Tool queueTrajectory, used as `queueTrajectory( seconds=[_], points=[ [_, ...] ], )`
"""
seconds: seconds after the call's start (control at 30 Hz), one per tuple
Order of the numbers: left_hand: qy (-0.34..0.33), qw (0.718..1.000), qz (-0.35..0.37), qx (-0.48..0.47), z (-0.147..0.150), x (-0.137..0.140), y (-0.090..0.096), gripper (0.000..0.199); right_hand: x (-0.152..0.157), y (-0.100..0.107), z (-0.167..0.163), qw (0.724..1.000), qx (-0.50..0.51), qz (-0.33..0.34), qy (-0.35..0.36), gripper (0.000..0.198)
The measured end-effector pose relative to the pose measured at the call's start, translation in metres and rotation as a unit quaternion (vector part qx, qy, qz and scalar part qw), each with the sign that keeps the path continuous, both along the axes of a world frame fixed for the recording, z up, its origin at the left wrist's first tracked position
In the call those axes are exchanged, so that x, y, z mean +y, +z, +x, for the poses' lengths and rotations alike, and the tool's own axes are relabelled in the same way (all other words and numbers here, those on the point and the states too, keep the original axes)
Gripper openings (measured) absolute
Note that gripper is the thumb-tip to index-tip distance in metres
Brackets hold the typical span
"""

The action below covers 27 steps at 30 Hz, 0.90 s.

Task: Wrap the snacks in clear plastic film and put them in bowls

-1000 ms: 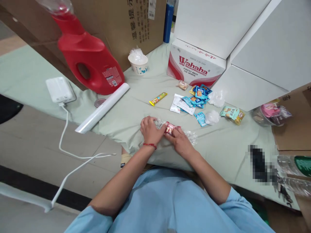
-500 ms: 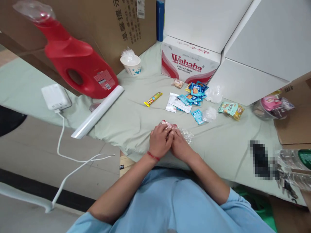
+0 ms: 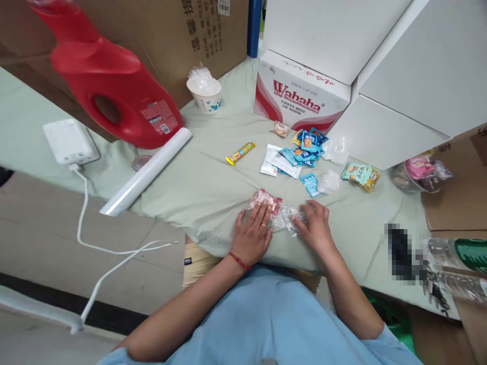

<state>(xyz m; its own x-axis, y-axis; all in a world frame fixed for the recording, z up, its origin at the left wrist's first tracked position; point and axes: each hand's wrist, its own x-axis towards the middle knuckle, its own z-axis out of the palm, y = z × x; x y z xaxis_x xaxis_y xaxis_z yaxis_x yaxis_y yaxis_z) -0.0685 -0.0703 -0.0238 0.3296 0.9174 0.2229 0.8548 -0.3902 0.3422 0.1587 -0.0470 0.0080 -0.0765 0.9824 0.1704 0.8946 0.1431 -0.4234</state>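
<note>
My left hand [image 3: 251,232] lies flat with its fingers stretched over a small red and white packet [image 3: 274,202], hiding part of it. Beside that packet lies a crumpled piece of clear plastic wrap [image 3: 286,219]. My right hand [image 3: 318,227] is at the wrap's right edge, fingers apart and thumb touching the plastic. Beyond my hands are a yellow snack stick [image 3: 241,153], white sachets [image 3: 280,162] and a pile of blue snack packets [image 3: 306,147]. Another blue packet [image 3: 311,184] rests beside a crumpled clear bag [image 3: 329,181].
At left stand a red jug [image 3: 114,91], a white roll [image 3: 146,172] and a power bank [image 3: 71,142] with a cable. A paper cup [image 3: 206,96] and a Wahaba carton [image 3: 300,96] are at the back. Plastic bottles [image 3: 449,253] lie at right.
My hands have come apart: the right hand has moved right, onto the clear wrap's edge. My left hand has flattened on the red and white packet, and more of the wrap shows.
</note>
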Motion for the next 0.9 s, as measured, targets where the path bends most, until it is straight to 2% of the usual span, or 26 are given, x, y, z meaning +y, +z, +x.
queueTrajectory(
  seconds=[0.1,0.2,0.3,0.37,0.47,0.6,0.73,0.9],
  points=[
    [-0.002,1.000,0.000,-0.001,-0.001,0.000,-0.001,0.061,0.003,0.004,-0.001,0.997,-0.002,-0.068,0.031,0.021],
    [-0.004,1.000,0.004,-0.007,-0.002,0.000,-0.002,0.061,0.009,0.026,-0.006,0.992,0.035,-0.123,0.000,0.019],
    [-0.005,1.000,0.002,-0.012,-0.003,0.000,-0.002,0.061,0.029,0.049,-0.027,0.991,0.056,-0.125,-0.002,0.021],
    [-0.007,1.000,-0.001,-0.014,-0.002,0.000,-0.002,0.059,0.048,0.055,-0.055,0.994,0.043,-0.104,0.013,0.018],
    [-0.007,1.000,-0.011,-0.020,0.001,0.001,-0.004,0.050,0.075,0.048,-0.107,0.992,-0.047,-0.113,0.033,0.013],
    [-0.003,0.999,-0.022,-0.028,0.000,-0.002,-0.005,0.039,0.092,0.026,-0.159,0.968,-0.198,-0.141,0.059,0.020],
    [-0.009,0.999,0.011,-0.042,-0.017,-0.020,-0.007,0.043,0.085,0.019,-0.168,0.962,-0.225,-0.140,0.070,0.031],
    [-0.034,0.994,0.045,-0.088,-0.061,-0.051,-0.017,0.037,0.063,0.021,-0.164,0.970,-0.191,-0.105,0.105,0.052]
  ],
)
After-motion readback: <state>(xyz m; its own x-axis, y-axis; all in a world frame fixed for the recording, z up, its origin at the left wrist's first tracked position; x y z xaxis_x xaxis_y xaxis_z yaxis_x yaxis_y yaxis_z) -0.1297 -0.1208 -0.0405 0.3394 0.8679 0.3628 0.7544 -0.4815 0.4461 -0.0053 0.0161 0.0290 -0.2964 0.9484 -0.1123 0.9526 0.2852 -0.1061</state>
